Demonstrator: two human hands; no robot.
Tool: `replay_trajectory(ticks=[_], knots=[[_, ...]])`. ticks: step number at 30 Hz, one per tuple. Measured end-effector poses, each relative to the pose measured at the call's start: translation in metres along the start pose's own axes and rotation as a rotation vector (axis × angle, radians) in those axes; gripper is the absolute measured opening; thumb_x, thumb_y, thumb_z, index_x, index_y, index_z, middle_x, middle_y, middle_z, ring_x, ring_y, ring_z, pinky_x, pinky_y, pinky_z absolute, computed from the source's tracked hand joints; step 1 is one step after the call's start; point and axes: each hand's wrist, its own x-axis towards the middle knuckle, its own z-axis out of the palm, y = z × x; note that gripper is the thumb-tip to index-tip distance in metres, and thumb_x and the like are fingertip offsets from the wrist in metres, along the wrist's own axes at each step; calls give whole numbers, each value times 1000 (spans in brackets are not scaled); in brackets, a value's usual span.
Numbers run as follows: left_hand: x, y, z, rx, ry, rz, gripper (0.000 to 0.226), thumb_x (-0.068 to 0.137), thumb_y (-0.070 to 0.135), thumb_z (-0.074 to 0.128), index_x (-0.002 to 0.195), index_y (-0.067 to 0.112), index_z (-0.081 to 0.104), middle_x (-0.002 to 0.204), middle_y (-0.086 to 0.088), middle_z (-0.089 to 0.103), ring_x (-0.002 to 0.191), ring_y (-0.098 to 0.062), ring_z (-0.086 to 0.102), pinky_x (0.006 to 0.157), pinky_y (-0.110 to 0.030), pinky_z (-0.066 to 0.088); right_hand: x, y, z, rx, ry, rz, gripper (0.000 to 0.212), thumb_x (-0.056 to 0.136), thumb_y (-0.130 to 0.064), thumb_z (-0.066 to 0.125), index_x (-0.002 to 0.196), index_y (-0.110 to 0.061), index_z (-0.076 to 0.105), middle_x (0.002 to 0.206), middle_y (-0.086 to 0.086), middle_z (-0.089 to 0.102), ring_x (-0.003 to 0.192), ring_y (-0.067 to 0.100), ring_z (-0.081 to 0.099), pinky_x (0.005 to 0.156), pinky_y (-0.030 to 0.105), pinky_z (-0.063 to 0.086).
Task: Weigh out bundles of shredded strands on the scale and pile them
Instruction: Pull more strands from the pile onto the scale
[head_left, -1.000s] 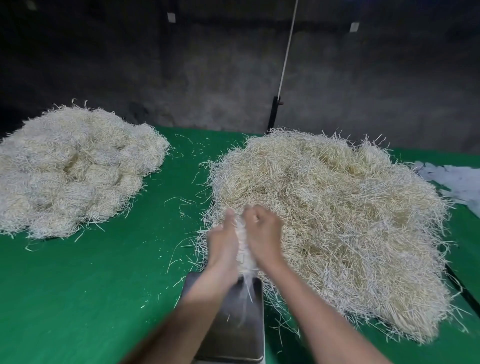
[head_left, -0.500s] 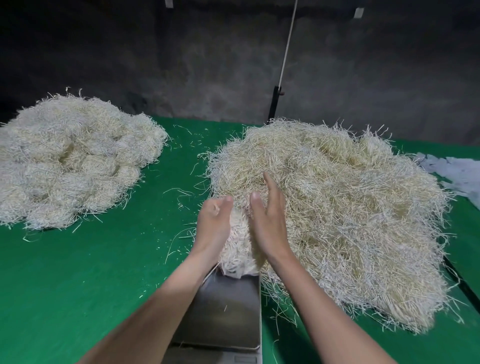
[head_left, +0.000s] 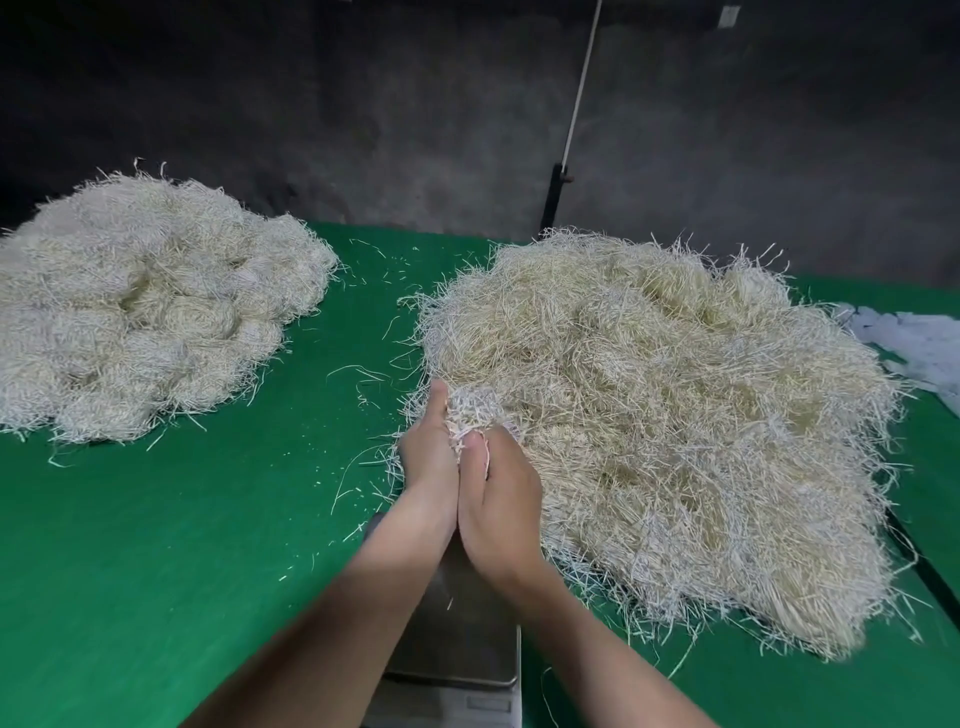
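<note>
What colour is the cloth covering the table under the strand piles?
Plain green, no pattern, scattered with loose pale strands; seen in the head view.

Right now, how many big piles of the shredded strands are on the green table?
2. One pile lies at the far left. The other, larger pile lies right of centre, beside the scale. More may lie outside the view.
</note>
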Motion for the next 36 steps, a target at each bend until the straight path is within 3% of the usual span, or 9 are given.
replay_trajectory(ticks=[4, 9, 12, 20, 23, 25, 28, 34, 36], knots=[[-19, -26, 3, 191, -62, 100, 43, 93, 54, 43, 96, 14, 57, 78, 5, 61, 63, -8, 61, 58, -17, 45, 29, 19, -19, 22, 29, 184, 40, 98, -9, 38, 61, -22, 35, 55, -6, 38, 49, 10, 33, 50, 31, 28], [-4, 3, 3, 205, -17, 78, 46, 97, 48, 42, 76, 9, 53, 58, -7, 47, 43, -17, 47, 31, -12, 29, 2, 1, -4, 2, -46, 127, 34, 91, -25, 36, 57, -25, 35, 54, -4, 38, 53, 17, 34, 54, 35, 28], [-17, -20, 5, 196, -116, 13, 46, 96, 49, 44, 77, 11, 59, 68, -9, 61, 52, -20, 63, 50, -23, 49, 31, 19, -22, 92, -14, 258, 41, 95, -4, 46, 56, -16, 42, 55, -3, 41, 50, 12, 35, 48, 25, 28], [2, -20, -3, 328, -64, 9, 33, 99, 38, 42, 80, 13, 52, 65, -4, 43, 60, -17, 42, 55, -29, 36, 7, 20, -15, 133, -116, 274, 37, 95, -4, 37, 59, -14, 37, 61, 4, 39, 60, 17, 35, 57, 34, 30], [3, -18, -9, 339, -76, 76, 15, 98, 42, 43, 93, 31, 52, 53, 9, 43, 54, -7, 45, 67, -32, 45, 8, 31, -40, 362, -67, 336, 18, 93, -19, 43, 77, -11, 48, 84, 0, 50, 78, 14, 47, 71, 28, 41], [7, -16, -13, 413, -108, 249, 33, 98, 40, 44, 124, 22, 52, 89, 6, 67, 82, -6, 60, 85, -31, 47, 14, 25, -49, 556, -13, 327, 26, 85, -36, 45, 105, -21, 51, 110, -11, 51, 91, 5, 50, 81, 29, 44], [-5, -28, -9, 545, -238, 467, 21, 95, 45, 46, 106, 30, 57, 101, 14, 60, 82, 8, 56, 69, -12, 47, 32, 13, -47, 429, -115, 278, 35, 95, -51, 30, 125, -36, 42, 131, -18, 40, 110, 1, 45, 89, 28, 41], [-6, -4, 4, 252, -94, 161, 45, 96, 52, 38, 70, 19, 51, 60, -1, 47, 39, -4, 47, 38, -12, 36, 3, -3, -18, 122, 18, 109, 33, 96, -39, 37, 64, -33, 38, 59, -11, 42, 54, 8, 37, 55, 25, 29], [-16, -11, 3, 211, -153, 95, 40, 98, 45, 43, 80, 12, 58, 65, -2, 53, 53, -13, 59, 46, -17, 46, 19, 1, -24, 168, 13, 130, 42, 99, -28, 42, 58, -26, 41, 52, -7, 40, 48, 12, 34, 51, 27, 29]])
